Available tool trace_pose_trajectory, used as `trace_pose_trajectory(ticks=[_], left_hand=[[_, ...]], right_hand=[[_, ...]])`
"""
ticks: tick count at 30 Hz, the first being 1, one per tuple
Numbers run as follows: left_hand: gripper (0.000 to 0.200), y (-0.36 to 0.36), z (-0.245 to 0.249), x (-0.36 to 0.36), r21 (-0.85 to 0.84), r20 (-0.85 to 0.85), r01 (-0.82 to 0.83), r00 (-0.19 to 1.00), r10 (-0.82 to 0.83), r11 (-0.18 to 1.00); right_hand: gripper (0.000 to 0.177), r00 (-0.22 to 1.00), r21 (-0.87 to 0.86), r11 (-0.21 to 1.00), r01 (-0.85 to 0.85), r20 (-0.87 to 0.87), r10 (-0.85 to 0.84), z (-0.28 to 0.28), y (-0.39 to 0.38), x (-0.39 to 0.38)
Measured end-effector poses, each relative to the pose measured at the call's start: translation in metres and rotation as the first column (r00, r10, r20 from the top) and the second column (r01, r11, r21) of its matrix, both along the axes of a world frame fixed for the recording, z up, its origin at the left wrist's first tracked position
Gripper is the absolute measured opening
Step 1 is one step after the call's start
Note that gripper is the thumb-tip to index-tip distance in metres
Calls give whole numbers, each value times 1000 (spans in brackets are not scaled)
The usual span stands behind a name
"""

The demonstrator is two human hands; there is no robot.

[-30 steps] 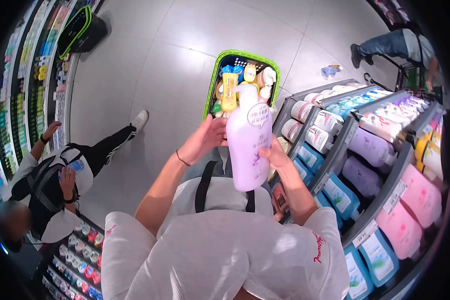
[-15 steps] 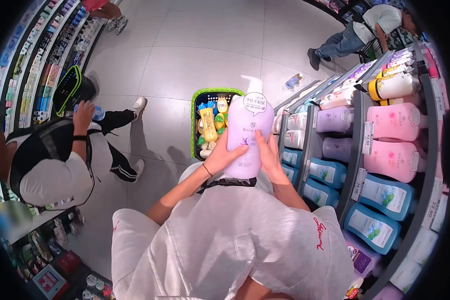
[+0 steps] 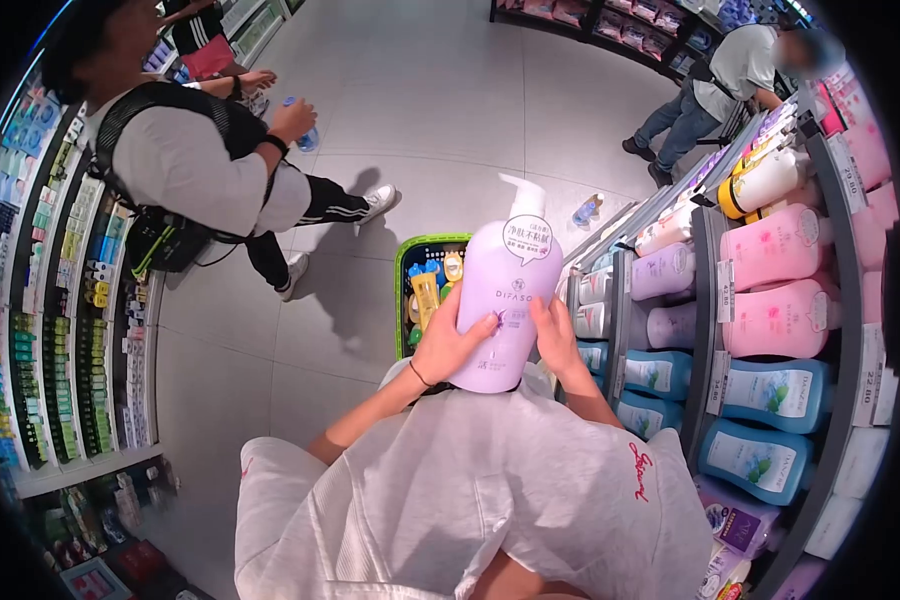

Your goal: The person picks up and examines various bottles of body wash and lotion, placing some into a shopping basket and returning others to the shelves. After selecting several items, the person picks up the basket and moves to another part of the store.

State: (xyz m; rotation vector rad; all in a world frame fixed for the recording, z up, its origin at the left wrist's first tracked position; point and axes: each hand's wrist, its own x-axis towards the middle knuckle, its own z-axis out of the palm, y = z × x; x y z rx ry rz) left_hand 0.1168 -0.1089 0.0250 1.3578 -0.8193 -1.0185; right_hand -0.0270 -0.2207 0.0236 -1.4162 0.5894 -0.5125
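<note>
A large lilac pump bottle with a white pump head and a round white tag stands upright before me, its label facing me. My left hand wraps its left side, thumb lying across the front. On the opposite side, my right hand grips the bottle with fingers bent around its edge. Behind the bottle, partly hidden by it, is a black shopping basket with a green rim. Yellow bottles and other items lie inside the basket.
To my right, shelves hold pink bottles, blue bottles and lilac bottles. A person with a backpack walks on the left, holding a bottle. Another person bends at the far right shelf. A small bottle lies on the floor.
The person on the left has moved forward along the aisle. The lilac bottle sits slightly lower and further right in view, still in both my hands.
</note>
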Motion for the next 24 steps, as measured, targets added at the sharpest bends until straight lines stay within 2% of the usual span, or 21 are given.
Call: trace_pose_trajectory(ticks=[1,3,4,6,7,8,10,12,14,15,17,19,22,24], left_hand=[[57,1,-3,1,-24,21,-1,1000,1,1000],[54,3,1,3,-51,86,9,996,-5,999],[54,2,3,6,-64,99,17,995,-11,998],[53,1,4,7,-84,199,63,979,-45,994],[52,1,7,10,-91,221,95,973,-73,991],[52,1,11,13,-105,227,101,971,-75,989],[53,1,20,18,-10,271,227,938,-216,974],[50,0,23,15,-17,265,259,933,-245,966],[45,-4,23,10,-141,276,248,940,-202,959],[45,-6,21,9,-144,277,260,937,-214,955],[45,-6,15,5,-158,223,347,924,-309,924],[46,-10,22,4,-152,273,408,893,-358,900],[47,-17,23,-1,-158,318,491,846,-427,856],[47,-24,22,-7,-184,319,524,832,-454,832]], right_hand=[[46,1000,-11,1000,3,16,-2,-6,-1,-1],[55,974,240,967,-88,223,34,-24,-2,-1],[55,972,225,971,-84,234,30,-34,-4,-1],[68,898,443,848,-291,432,82,-46,-8,-7],[78,887,459,826,-326,452,99,-48,-11,-9],[78,885,445,834,-325,455,101,-49,-13,-9],[84,811,378,827,-417,565,150,-49,-10,-10],[87,798,359,827,-433,580,167,-46,-11,-14],[91,785,337,830,-445,593,180,-46,-15,-18],[95,767,280,844,-457,605,215,-45,-18,-17],[99,754,228,859,-458,612,239,-41,-22,-22],[124,724,-23,881,-473,559,404,-1,-28,-17],[129,665,-54,856,-514,605,437,0,-31,-24],[130,675,-41,864,-501,606,420,-4,-31,-31]])
